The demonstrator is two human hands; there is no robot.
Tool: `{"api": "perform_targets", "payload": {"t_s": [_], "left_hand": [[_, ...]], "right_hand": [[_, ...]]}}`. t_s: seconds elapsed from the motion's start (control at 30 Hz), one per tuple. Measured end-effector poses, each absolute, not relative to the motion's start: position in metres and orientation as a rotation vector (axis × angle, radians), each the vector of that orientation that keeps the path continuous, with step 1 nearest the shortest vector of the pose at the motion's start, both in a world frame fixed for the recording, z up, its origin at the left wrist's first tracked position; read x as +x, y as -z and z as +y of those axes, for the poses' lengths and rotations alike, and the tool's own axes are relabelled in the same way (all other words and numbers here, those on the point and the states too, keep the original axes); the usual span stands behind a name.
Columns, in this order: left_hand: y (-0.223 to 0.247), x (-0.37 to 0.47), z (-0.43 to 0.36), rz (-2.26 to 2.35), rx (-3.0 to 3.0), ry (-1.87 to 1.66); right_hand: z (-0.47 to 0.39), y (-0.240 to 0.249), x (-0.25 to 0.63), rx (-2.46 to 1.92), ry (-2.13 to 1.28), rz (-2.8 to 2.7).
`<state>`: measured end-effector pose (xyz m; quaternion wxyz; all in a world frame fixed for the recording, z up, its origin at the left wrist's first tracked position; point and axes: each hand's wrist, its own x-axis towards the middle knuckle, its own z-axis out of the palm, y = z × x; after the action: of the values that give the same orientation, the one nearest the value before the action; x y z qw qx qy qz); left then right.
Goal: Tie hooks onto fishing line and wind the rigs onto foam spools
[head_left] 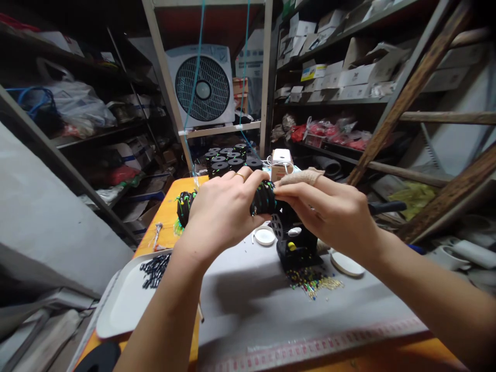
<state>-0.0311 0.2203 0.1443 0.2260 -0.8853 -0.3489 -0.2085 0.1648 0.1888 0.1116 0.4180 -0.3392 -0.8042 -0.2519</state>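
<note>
Left hand [225,204]: curved round a roll [264,198], black flecked with green, held above the desk [248,305] toward its far edge. Right hand [333,206]: fingertips together at the roll's right end; what they pinch, if anything, is too small to tell. The step in hand appears to be fine fingertip work there; the next move would call for a steady left hold. Beyond: stand [296,250] below; tray [116,305], left edge; tape [310,350], near edge.
</note>
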Motion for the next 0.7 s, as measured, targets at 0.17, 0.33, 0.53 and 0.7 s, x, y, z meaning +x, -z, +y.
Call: {"api": "perform_targets", "payload": {"t_s": [0.17, 0.33, 0.53, 0.7], "left_hand": [[-0.143, -0.031, 0.220, -0.953, -2.424, 0.594], [-0.142, -0.032, 0.219, -0.940, -2.430, 0.615], [-0.147, -0.036, 0.218, -0.869, -2.517, 0.648], [-0.155, -0.049, 0.217, -0.888, -2.591, 0.639]], "right_hand": [[0.182, -0.105, 0.171, -0.781, 0.723, -2.110], [0.145, -0.076, 0.178, -0.993, 0.635, -2.179], [0.105, -0.038, 0.188, -1.342, 0.080, -2.351], [0.106, -0.022, 0.193, -1.482, -0.145, -2.308]]}}
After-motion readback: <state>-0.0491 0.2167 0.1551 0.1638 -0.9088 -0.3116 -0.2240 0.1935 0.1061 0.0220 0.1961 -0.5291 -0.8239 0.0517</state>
